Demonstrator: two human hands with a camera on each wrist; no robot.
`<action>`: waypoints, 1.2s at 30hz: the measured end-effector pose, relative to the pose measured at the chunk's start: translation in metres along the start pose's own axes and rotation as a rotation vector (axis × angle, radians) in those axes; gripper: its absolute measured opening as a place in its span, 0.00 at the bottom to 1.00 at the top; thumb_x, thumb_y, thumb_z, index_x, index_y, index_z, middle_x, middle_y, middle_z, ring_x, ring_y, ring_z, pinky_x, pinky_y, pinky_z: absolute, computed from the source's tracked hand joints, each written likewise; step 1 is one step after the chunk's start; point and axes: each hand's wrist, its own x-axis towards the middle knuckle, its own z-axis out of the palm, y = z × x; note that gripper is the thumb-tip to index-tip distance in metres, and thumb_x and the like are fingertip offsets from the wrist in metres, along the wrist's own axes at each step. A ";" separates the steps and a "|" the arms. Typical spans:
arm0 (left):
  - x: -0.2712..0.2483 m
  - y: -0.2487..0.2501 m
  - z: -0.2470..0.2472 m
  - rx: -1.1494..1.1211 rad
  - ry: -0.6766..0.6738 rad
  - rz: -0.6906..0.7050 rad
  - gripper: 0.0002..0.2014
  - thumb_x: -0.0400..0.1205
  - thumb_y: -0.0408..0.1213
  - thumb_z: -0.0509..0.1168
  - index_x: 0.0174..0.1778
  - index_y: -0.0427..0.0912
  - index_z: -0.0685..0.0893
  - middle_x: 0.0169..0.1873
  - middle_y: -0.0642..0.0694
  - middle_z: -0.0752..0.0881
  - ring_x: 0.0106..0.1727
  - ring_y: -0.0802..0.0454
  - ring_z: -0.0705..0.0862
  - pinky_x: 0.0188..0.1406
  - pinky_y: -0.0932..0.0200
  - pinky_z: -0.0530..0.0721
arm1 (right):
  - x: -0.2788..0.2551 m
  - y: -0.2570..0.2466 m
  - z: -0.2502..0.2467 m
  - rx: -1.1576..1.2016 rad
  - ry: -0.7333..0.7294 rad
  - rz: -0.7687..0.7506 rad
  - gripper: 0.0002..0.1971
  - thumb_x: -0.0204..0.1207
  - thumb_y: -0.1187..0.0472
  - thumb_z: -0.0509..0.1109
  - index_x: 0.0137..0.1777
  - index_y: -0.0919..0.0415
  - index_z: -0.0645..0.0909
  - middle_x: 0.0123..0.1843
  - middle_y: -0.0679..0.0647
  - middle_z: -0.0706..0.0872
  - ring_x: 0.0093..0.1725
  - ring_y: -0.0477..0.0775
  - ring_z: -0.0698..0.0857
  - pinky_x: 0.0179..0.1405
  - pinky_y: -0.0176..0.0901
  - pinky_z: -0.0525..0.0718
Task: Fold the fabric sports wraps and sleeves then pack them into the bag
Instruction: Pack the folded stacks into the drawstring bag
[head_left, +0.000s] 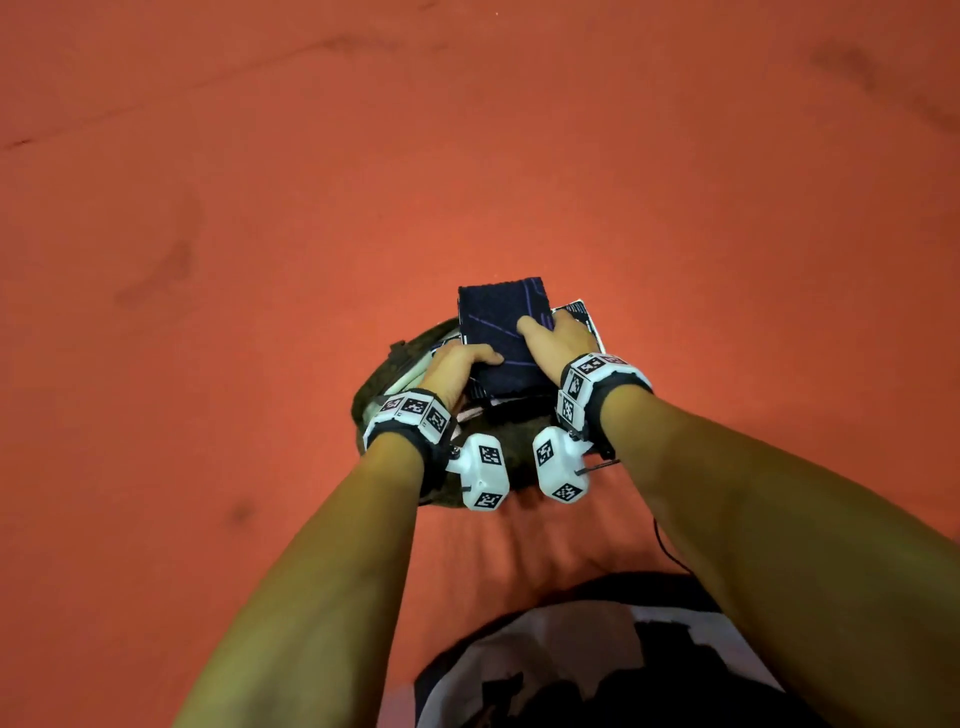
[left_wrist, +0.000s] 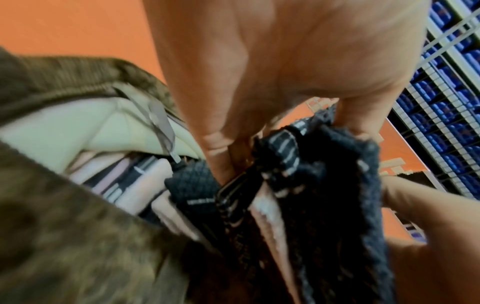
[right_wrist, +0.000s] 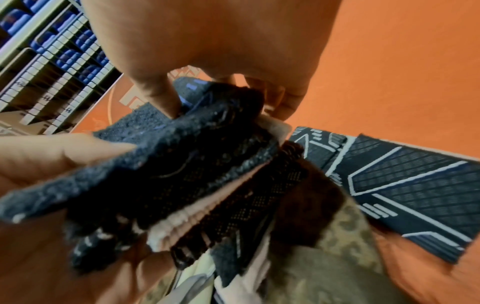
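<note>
Dark knit, purple-lined: the folded wrap (head_left: 501, 338) is sitting over the mouth of the olive bag (head_left: 371, 400), which is lying on the orange cloth surface (head_left: 260, 208). I am gripping it from both sides. My left hand (head_left: 457, 371) is curling its fingers over the near-left edge; my right hand (head_left: 558, 340) is clamping the right edge, thumb on top.

Risk, as I judge it: the stack is layered and loose, so pushing it down unevenly could splay the folds or snag them on the bag's rim. A second patterned piece (head_left: 582, 317) is lying just beside the bag under my right hand, and it could get dragged along.

The left wrist view is showing what the head view is hiding: pale lining (left_wrist: 78, 131) and striped pieces (left_wrist: 124, 181) already inside the bag. The right wrist view is showing the wrap's separate layers (right_wrist: 207, 185) fanning apart at the edge, and blue-stocked shelving (right_wrist: 59, 51) behind.
</note>
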 end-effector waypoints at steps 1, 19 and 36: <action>0.000 0.002 -0.011 -0.023 0.029 0.008 0.25 0.57 0.30 0.72 0.52 0.30 0.87 0.46 0.32 0.90 0.45 0.36 0.89 0.55 0.38 0.87 | -0.003 -0.008 0.006 -0.013 -0.009 -0.028 0.39 0.65 0.34 0.60 0.73 0.56 0.76 0.73 0.61 0.77 0.70 0.66 0.78 0.70 0.61 0.77; 0.000 -0.029 -0.109 -0.109 0.251 -0.128 0.22 0.55 0.34 0.64 0.47 0.36 0.83 0.41 0.35 0.85 0.36 0.41 0.83 0.32 0.58 0.80 | 0.010 -0.024 0.100 -0.210 -0.313 -0.114 0.21 0.66 0.30 0.67 0.48 0.44 0.74 0.66 0.57 0.79 0.59 0.62 0.82 0.57 0.55 0.80; 0.015 -0.049 -0.123 0.384 0.187 -0.127 0.25 0.62 0.55 0.69 0.57 0.62 0.80 0.55 0.50 0.89 0.52 0.44 0.89 0.59 0.45 0.87 | 0.016 0.004 0.105 -0.356 -0.144 -0.114 0.20 0.68 0.34 0.75 0.45 0.44 0.72 0.73 0.55 0.62 0.72 0.66 0.69 0.75 0.63 0.70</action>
